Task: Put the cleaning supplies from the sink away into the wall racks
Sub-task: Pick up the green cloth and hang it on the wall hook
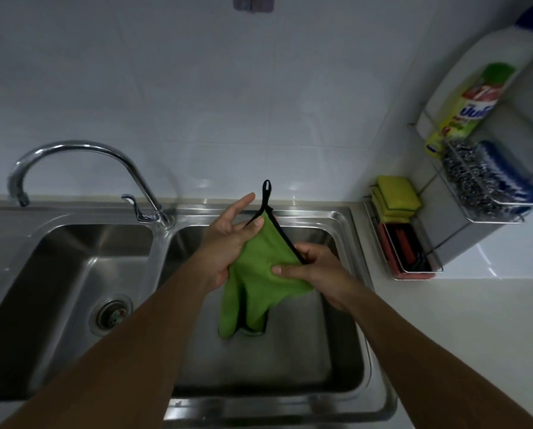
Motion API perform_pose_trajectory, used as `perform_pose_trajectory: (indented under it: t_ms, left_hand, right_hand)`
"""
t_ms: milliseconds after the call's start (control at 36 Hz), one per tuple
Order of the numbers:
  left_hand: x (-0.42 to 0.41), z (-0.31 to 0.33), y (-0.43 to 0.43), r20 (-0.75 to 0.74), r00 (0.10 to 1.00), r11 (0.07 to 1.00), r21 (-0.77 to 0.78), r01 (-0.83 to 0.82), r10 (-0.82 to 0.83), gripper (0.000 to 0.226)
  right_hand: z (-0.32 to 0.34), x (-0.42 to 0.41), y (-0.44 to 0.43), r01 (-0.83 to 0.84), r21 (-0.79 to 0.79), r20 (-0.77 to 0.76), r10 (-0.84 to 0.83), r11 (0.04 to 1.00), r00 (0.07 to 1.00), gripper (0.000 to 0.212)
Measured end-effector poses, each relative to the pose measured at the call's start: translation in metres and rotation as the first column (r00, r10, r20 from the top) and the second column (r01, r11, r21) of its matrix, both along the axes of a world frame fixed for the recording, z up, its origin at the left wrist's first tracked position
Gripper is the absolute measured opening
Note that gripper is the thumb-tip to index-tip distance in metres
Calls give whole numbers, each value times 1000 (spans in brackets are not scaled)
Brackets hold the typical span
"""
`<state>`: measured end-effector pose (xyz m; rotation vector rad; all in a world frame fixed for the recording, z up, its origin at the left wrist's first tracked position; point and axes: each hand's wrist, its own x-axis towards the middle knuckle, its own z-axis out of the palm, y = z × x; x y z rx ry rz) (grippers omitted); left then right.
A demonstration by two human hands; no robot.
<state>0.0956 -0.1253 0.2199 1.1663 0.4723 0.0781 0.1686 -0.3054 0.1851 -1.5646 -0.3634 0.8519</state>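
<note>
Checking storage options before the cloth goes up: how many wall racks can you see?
2, both on the right wall: a lower rack holding yellow sponges, and an upper rack holding a steel scourer and detergent bottle.

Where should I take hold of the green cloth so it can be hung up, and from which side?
Probably the black loop at the top corner of the green cloth. It stands free above the left hand, while the rest droops into the right basin. Come from above with the right hand, since nothing covers the loop there, and pinch just below it on the black trim.
</note>
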Motion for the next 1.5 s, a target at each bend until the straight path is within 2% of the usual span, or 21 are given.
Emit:
perform_pose_trajectory:
  t_ms: [56, 194, 361, 472, 556, 639, 778, 972, 1278, 1500]
  left_hand:
    - [3, 1, -2, 1, 1000, 998, 53, -13, 13, 47]
    - [8, 4, -4, -2, 995, 984, 149, -100, 102, 31]
    - [10, 12, 2, 26, 991, 970, 202, -135, 133, 25]
    - [18, 21, 12, 90, 979, 925, 323, -201, 181, 16]
    - [30, 40, 24, 185, 958, 872, 402, -279, 221, 19]
    - [43, 61, 37, 259, 947, 822, 484, -299, 191, 17]
    - [66, 83, 55, 300, 942, 764, 570, -303, 150, 9]
    - [104, 120, 75, 339, 921, 729, 581, -364, 190, 13]
    - [171, 181, 94, 321, 867, 668, 552, -499, 381, 18]
    - [192, 190, 103, 338, 852, 619, 586, -522, 399, 18]
  right_hand:
    - [4, 2, 6, 27, 27, -16, -26, 999, 1000, 27]
    - [29, 15, 34, 316, 147, 79, -329, 937, 941, 16]
    - [54, 29, 64, 294, 194, 292, -341, 936, 894, 11]
    - [66, 35, 76, 302, 251, 288, -368, 920, 884, 10]
    - [77, 36, 85, 275, 310, 265, -360, 910, 895, 12]
    - [86, 39, 93, 252, 337, 278, -351, 907, 894, 13]
    - [104, 56, 109, 237, 363, 329, -362, 901, 872, 8]
    - [139, 91, 135, 237, 345, 412, -373, 908, 831, 11]
    - [195, 155, 183, 339, 333, 439, -463, 880, 770, 11]
    - [206, 175, 194, 364, 296, 480, -466, 883, 743, 14]
